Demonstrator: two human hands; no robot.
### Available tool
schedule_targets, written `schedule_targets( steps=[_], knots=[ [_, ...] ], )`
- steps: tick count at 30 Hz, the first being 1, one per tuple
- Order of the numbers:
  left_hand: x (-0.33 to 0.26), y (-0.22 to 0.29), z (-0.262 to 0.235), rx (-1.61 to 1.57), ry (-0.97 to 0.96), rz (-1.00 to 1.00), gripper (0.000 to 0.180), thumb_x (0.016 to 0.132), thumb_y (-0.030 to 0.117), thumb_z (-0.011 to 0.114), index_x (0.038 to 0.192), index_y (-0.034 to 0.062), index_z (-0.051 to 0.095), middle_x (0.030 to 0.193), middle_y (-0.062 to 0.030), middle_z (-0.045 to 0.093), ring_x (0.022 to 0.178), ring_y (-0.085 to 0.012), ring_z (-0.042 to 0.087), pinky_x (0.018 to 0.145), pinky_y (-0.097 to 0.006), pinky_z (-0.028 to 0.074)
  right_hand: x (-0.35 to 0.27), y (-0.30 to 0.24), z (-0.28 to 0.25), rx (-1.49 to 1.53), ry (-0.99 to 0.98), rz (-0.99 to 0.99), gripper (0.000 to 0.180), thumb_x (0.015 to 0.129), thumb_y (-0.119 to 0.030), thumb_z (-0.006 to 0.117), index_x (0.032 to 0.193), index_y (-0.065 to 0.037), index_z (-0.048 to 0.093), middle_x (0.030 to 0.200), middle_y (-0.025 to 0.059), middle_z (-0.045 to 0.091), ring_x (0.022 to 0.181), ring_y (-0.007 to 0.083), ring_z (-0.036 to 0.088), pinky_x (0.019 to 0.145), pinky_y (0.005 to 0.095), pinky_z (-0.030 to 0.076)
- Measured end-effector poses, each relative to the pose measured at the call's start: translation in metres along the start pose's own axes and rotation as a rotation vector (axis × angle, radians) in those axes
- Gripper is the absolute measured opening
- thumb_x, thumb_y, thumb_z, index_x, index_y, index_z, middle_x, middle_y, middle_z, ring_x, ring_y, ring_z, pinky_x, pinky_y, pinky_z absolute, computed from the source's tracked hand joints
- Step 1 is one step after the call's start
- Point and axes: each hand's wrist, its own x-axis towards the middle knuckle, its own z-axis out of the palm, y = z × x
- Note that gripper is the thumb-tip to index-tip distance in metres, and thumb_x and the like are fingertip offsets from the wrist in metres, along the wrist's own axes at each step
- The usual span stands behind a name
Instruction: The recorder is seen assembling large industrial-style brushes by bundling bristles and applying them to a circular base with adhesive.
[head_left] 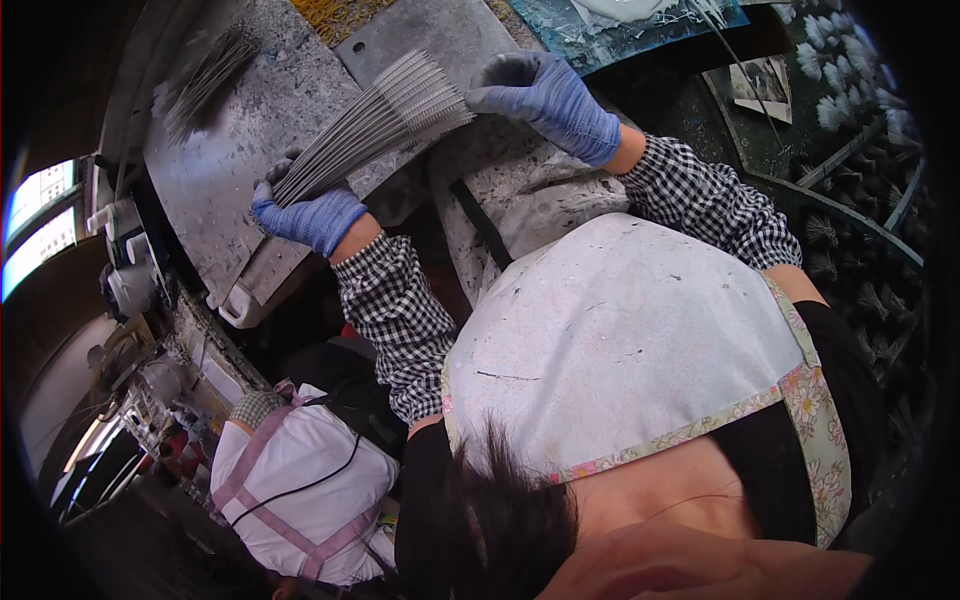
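A fanned bundle of thin twisted-wire brushes (395,108) slants up to the right above the metal worktop. My left hand (310,215), in a blue knit glove with dark fingers, is closed round the bare wire stems at the lower end. At the wider, bristled end is my right hand (545,100), in a matching glove. Its fingers are curled together with the thumb, and the tips meet the edge of the bundle. Whether they pinch one brush or several is hidden.
A second pile of wire brushes (208,80) lies on the stained metal worktop (205,190). Beyond my right hand is a blue board (610,40) smeared with white paste. Many white-tipped brushes (845,65) stand in a rack at the right. A co-worker (300,480) is at the lower left.
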Motion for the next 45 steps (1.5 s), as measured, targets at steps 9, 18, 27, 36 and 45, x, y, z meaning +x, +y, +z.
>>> schedule_targets(
  steps=[9, 18, 27, 36, 45],
  knots=[
    [-0.018, 0.034, 0.092, 0.113, -0.714, 0.390, 0.016, 0.087, 0.006, 0.069, 0.102, 0.0014, 0.065, 0.092, -0.0130, 0.074, 0.085, -0.0243, 0.075, 0.084, -0.040, 0.064, 0.044, -0.149, -0.095, -0.112, 0.177, -0.315, 0.007, 0.097, -0.010, 0.063, 0.096, -0.004, 0.061, 0.097, 0.0113, 0.074, 0.081, 0.0159, 0.075, 0.066, 0.0259, 0.061],
    [-0.050, -0.034, 0.144, 0.621, -1.231, 0.501, 0.031, 0.087, 0.004, 0.081, 0.113, 0.0047, 0.066, 0.104, -0.0046, 0.074, 0.090, -0.0123, 0.073, 0.082, -0.028, 0.061, 0.086, -0.183, -0.019, -0.803, -0.034, -0.516, 0.010, 0.093, -0.012, 0.069, 0.091, -0.003, 0.064, 0.073, 0.0051, 0.061, 0.069, 0.0118, 0.057, 0.066, 0.0315, 0.050],
    [-0.035, -0.061, 0.146, 0.482, -1.185, 0.417, 0.036, 0.081, 0.004, 0.081, 0.112, 0.0080, 0.062, 0.097, -0.0002, 0.068, 0.084, -0.0098, 0.068, 0.078, -0.027, 0.058, 0.154, -0.239, 0.005, -0.771, -0.300, -1.063, 0.038, 0.099, -0.028, 0.059, 0.128, -0.002, 0.059, 0.105, 0.0152, 0.068, 0.095, 0.0240, 0.066, 0.090, 0.0382, 0.056],
    [-0.018, -0.058, 0.143, 0.624, -1.424, 0.403, 0.057, 0.108, 0.035, 0.053, 0.152, 0.0022, 0.038, 0.147, -0.0151, 0.049, 0.139, -0.0235, 0.047, 0.120, -0.037, 0.038, 0.146, -0.228, 0.106, -0.687, -0.788, -0.847, 0.080, 0.093, -0.071, 0.047, 0.148, -0.012, 0.050, 0.141, 0.0200, 0.055, 0.132, 0.0340, 0.052, 0.115, 0.0477, 0.040],
    [-0.041, -0.021, 0.159, 0.358, -1.107, 0.266, 0.033, 0.087, 0.005, 0.081, 0.117, 0.0008, 0.067, 0.105, -0.0067, 0.073, 0.090, -0.0155, 0.071, 0.086, -0.028, 0.059, 0.144, -0.192, 0.055, -0.390, -0.591, -0.634, 0.090, 0.086, -0.076, 0.059, 0.145, -0.008, 0.053, 0.144, 0.0184, 0.057, 0.140, 0.0312, 0.050, 0.119, 0.0436, 0.041]
  ],
)
